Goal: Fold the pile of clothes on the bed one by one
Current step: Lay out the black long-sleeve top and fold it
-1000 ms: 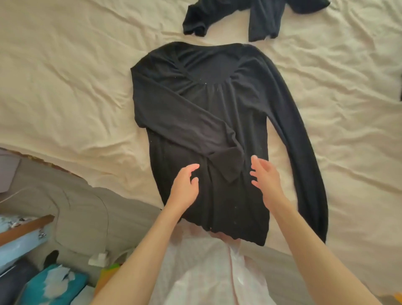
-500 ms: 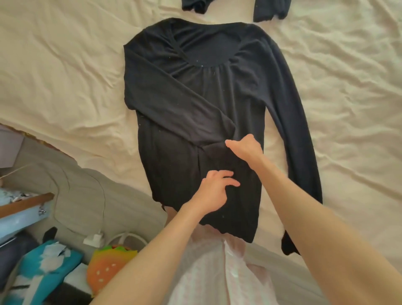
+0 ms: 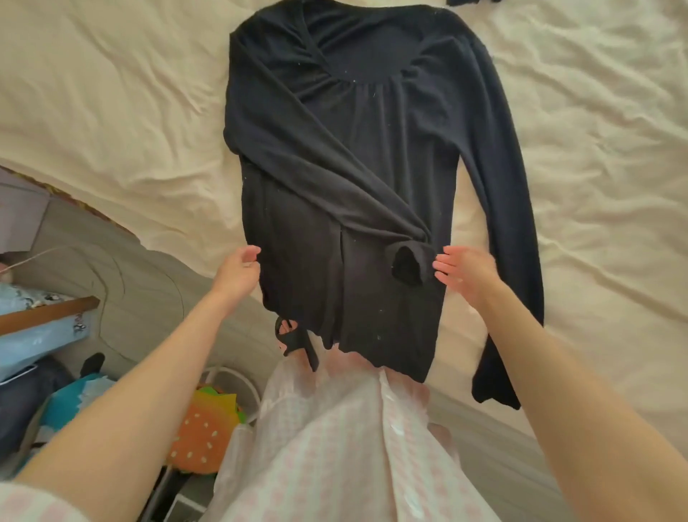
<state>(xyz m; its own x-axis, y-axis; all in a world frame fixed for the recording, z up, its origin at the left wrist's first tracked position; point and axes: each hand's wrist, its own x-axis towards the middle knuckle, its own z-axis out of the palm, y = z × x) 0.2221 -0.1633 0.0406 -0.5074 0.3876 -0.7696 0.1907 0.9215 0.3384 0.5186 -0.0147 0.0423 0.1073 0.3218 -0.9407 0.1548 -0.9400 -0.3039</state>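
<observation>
A black long-sleeved top [image 3: 376, 156] lies flat on the cream bed sheet [image 3: 111, 93], neckline away from me. One sleeve is folded diagonally across the body, and its cuff [image 3: 407, 266] ends near the lower right side. The other sleeve [image 3: 510, 208] runs straight down the right side and hangs over the bed's edge. My left hand [image 3: 238, 274] is at the top's lower left edge, its fingertips touching the fabric. My right hand [image 3: 463, 274] is open beside the folded cuff, fingers straight and slightly blurred.
A scrap of another dark garment [image 3: 461, 2] shows at the top edge. The grey padded bed frame [image 3: 149, 268] curves along the lower left. On the floor lie an orange cushion [image 3: 203, 432] and teal and blue items [image 3: 70, 406]. My pink-white clothing [image 3: 335, 447] fills the bottom centre.
Both hands moved apart from the middle of the top, the left to its lower left edge and the right to beside the folded cuff. The view has shifted closer.
</observation>
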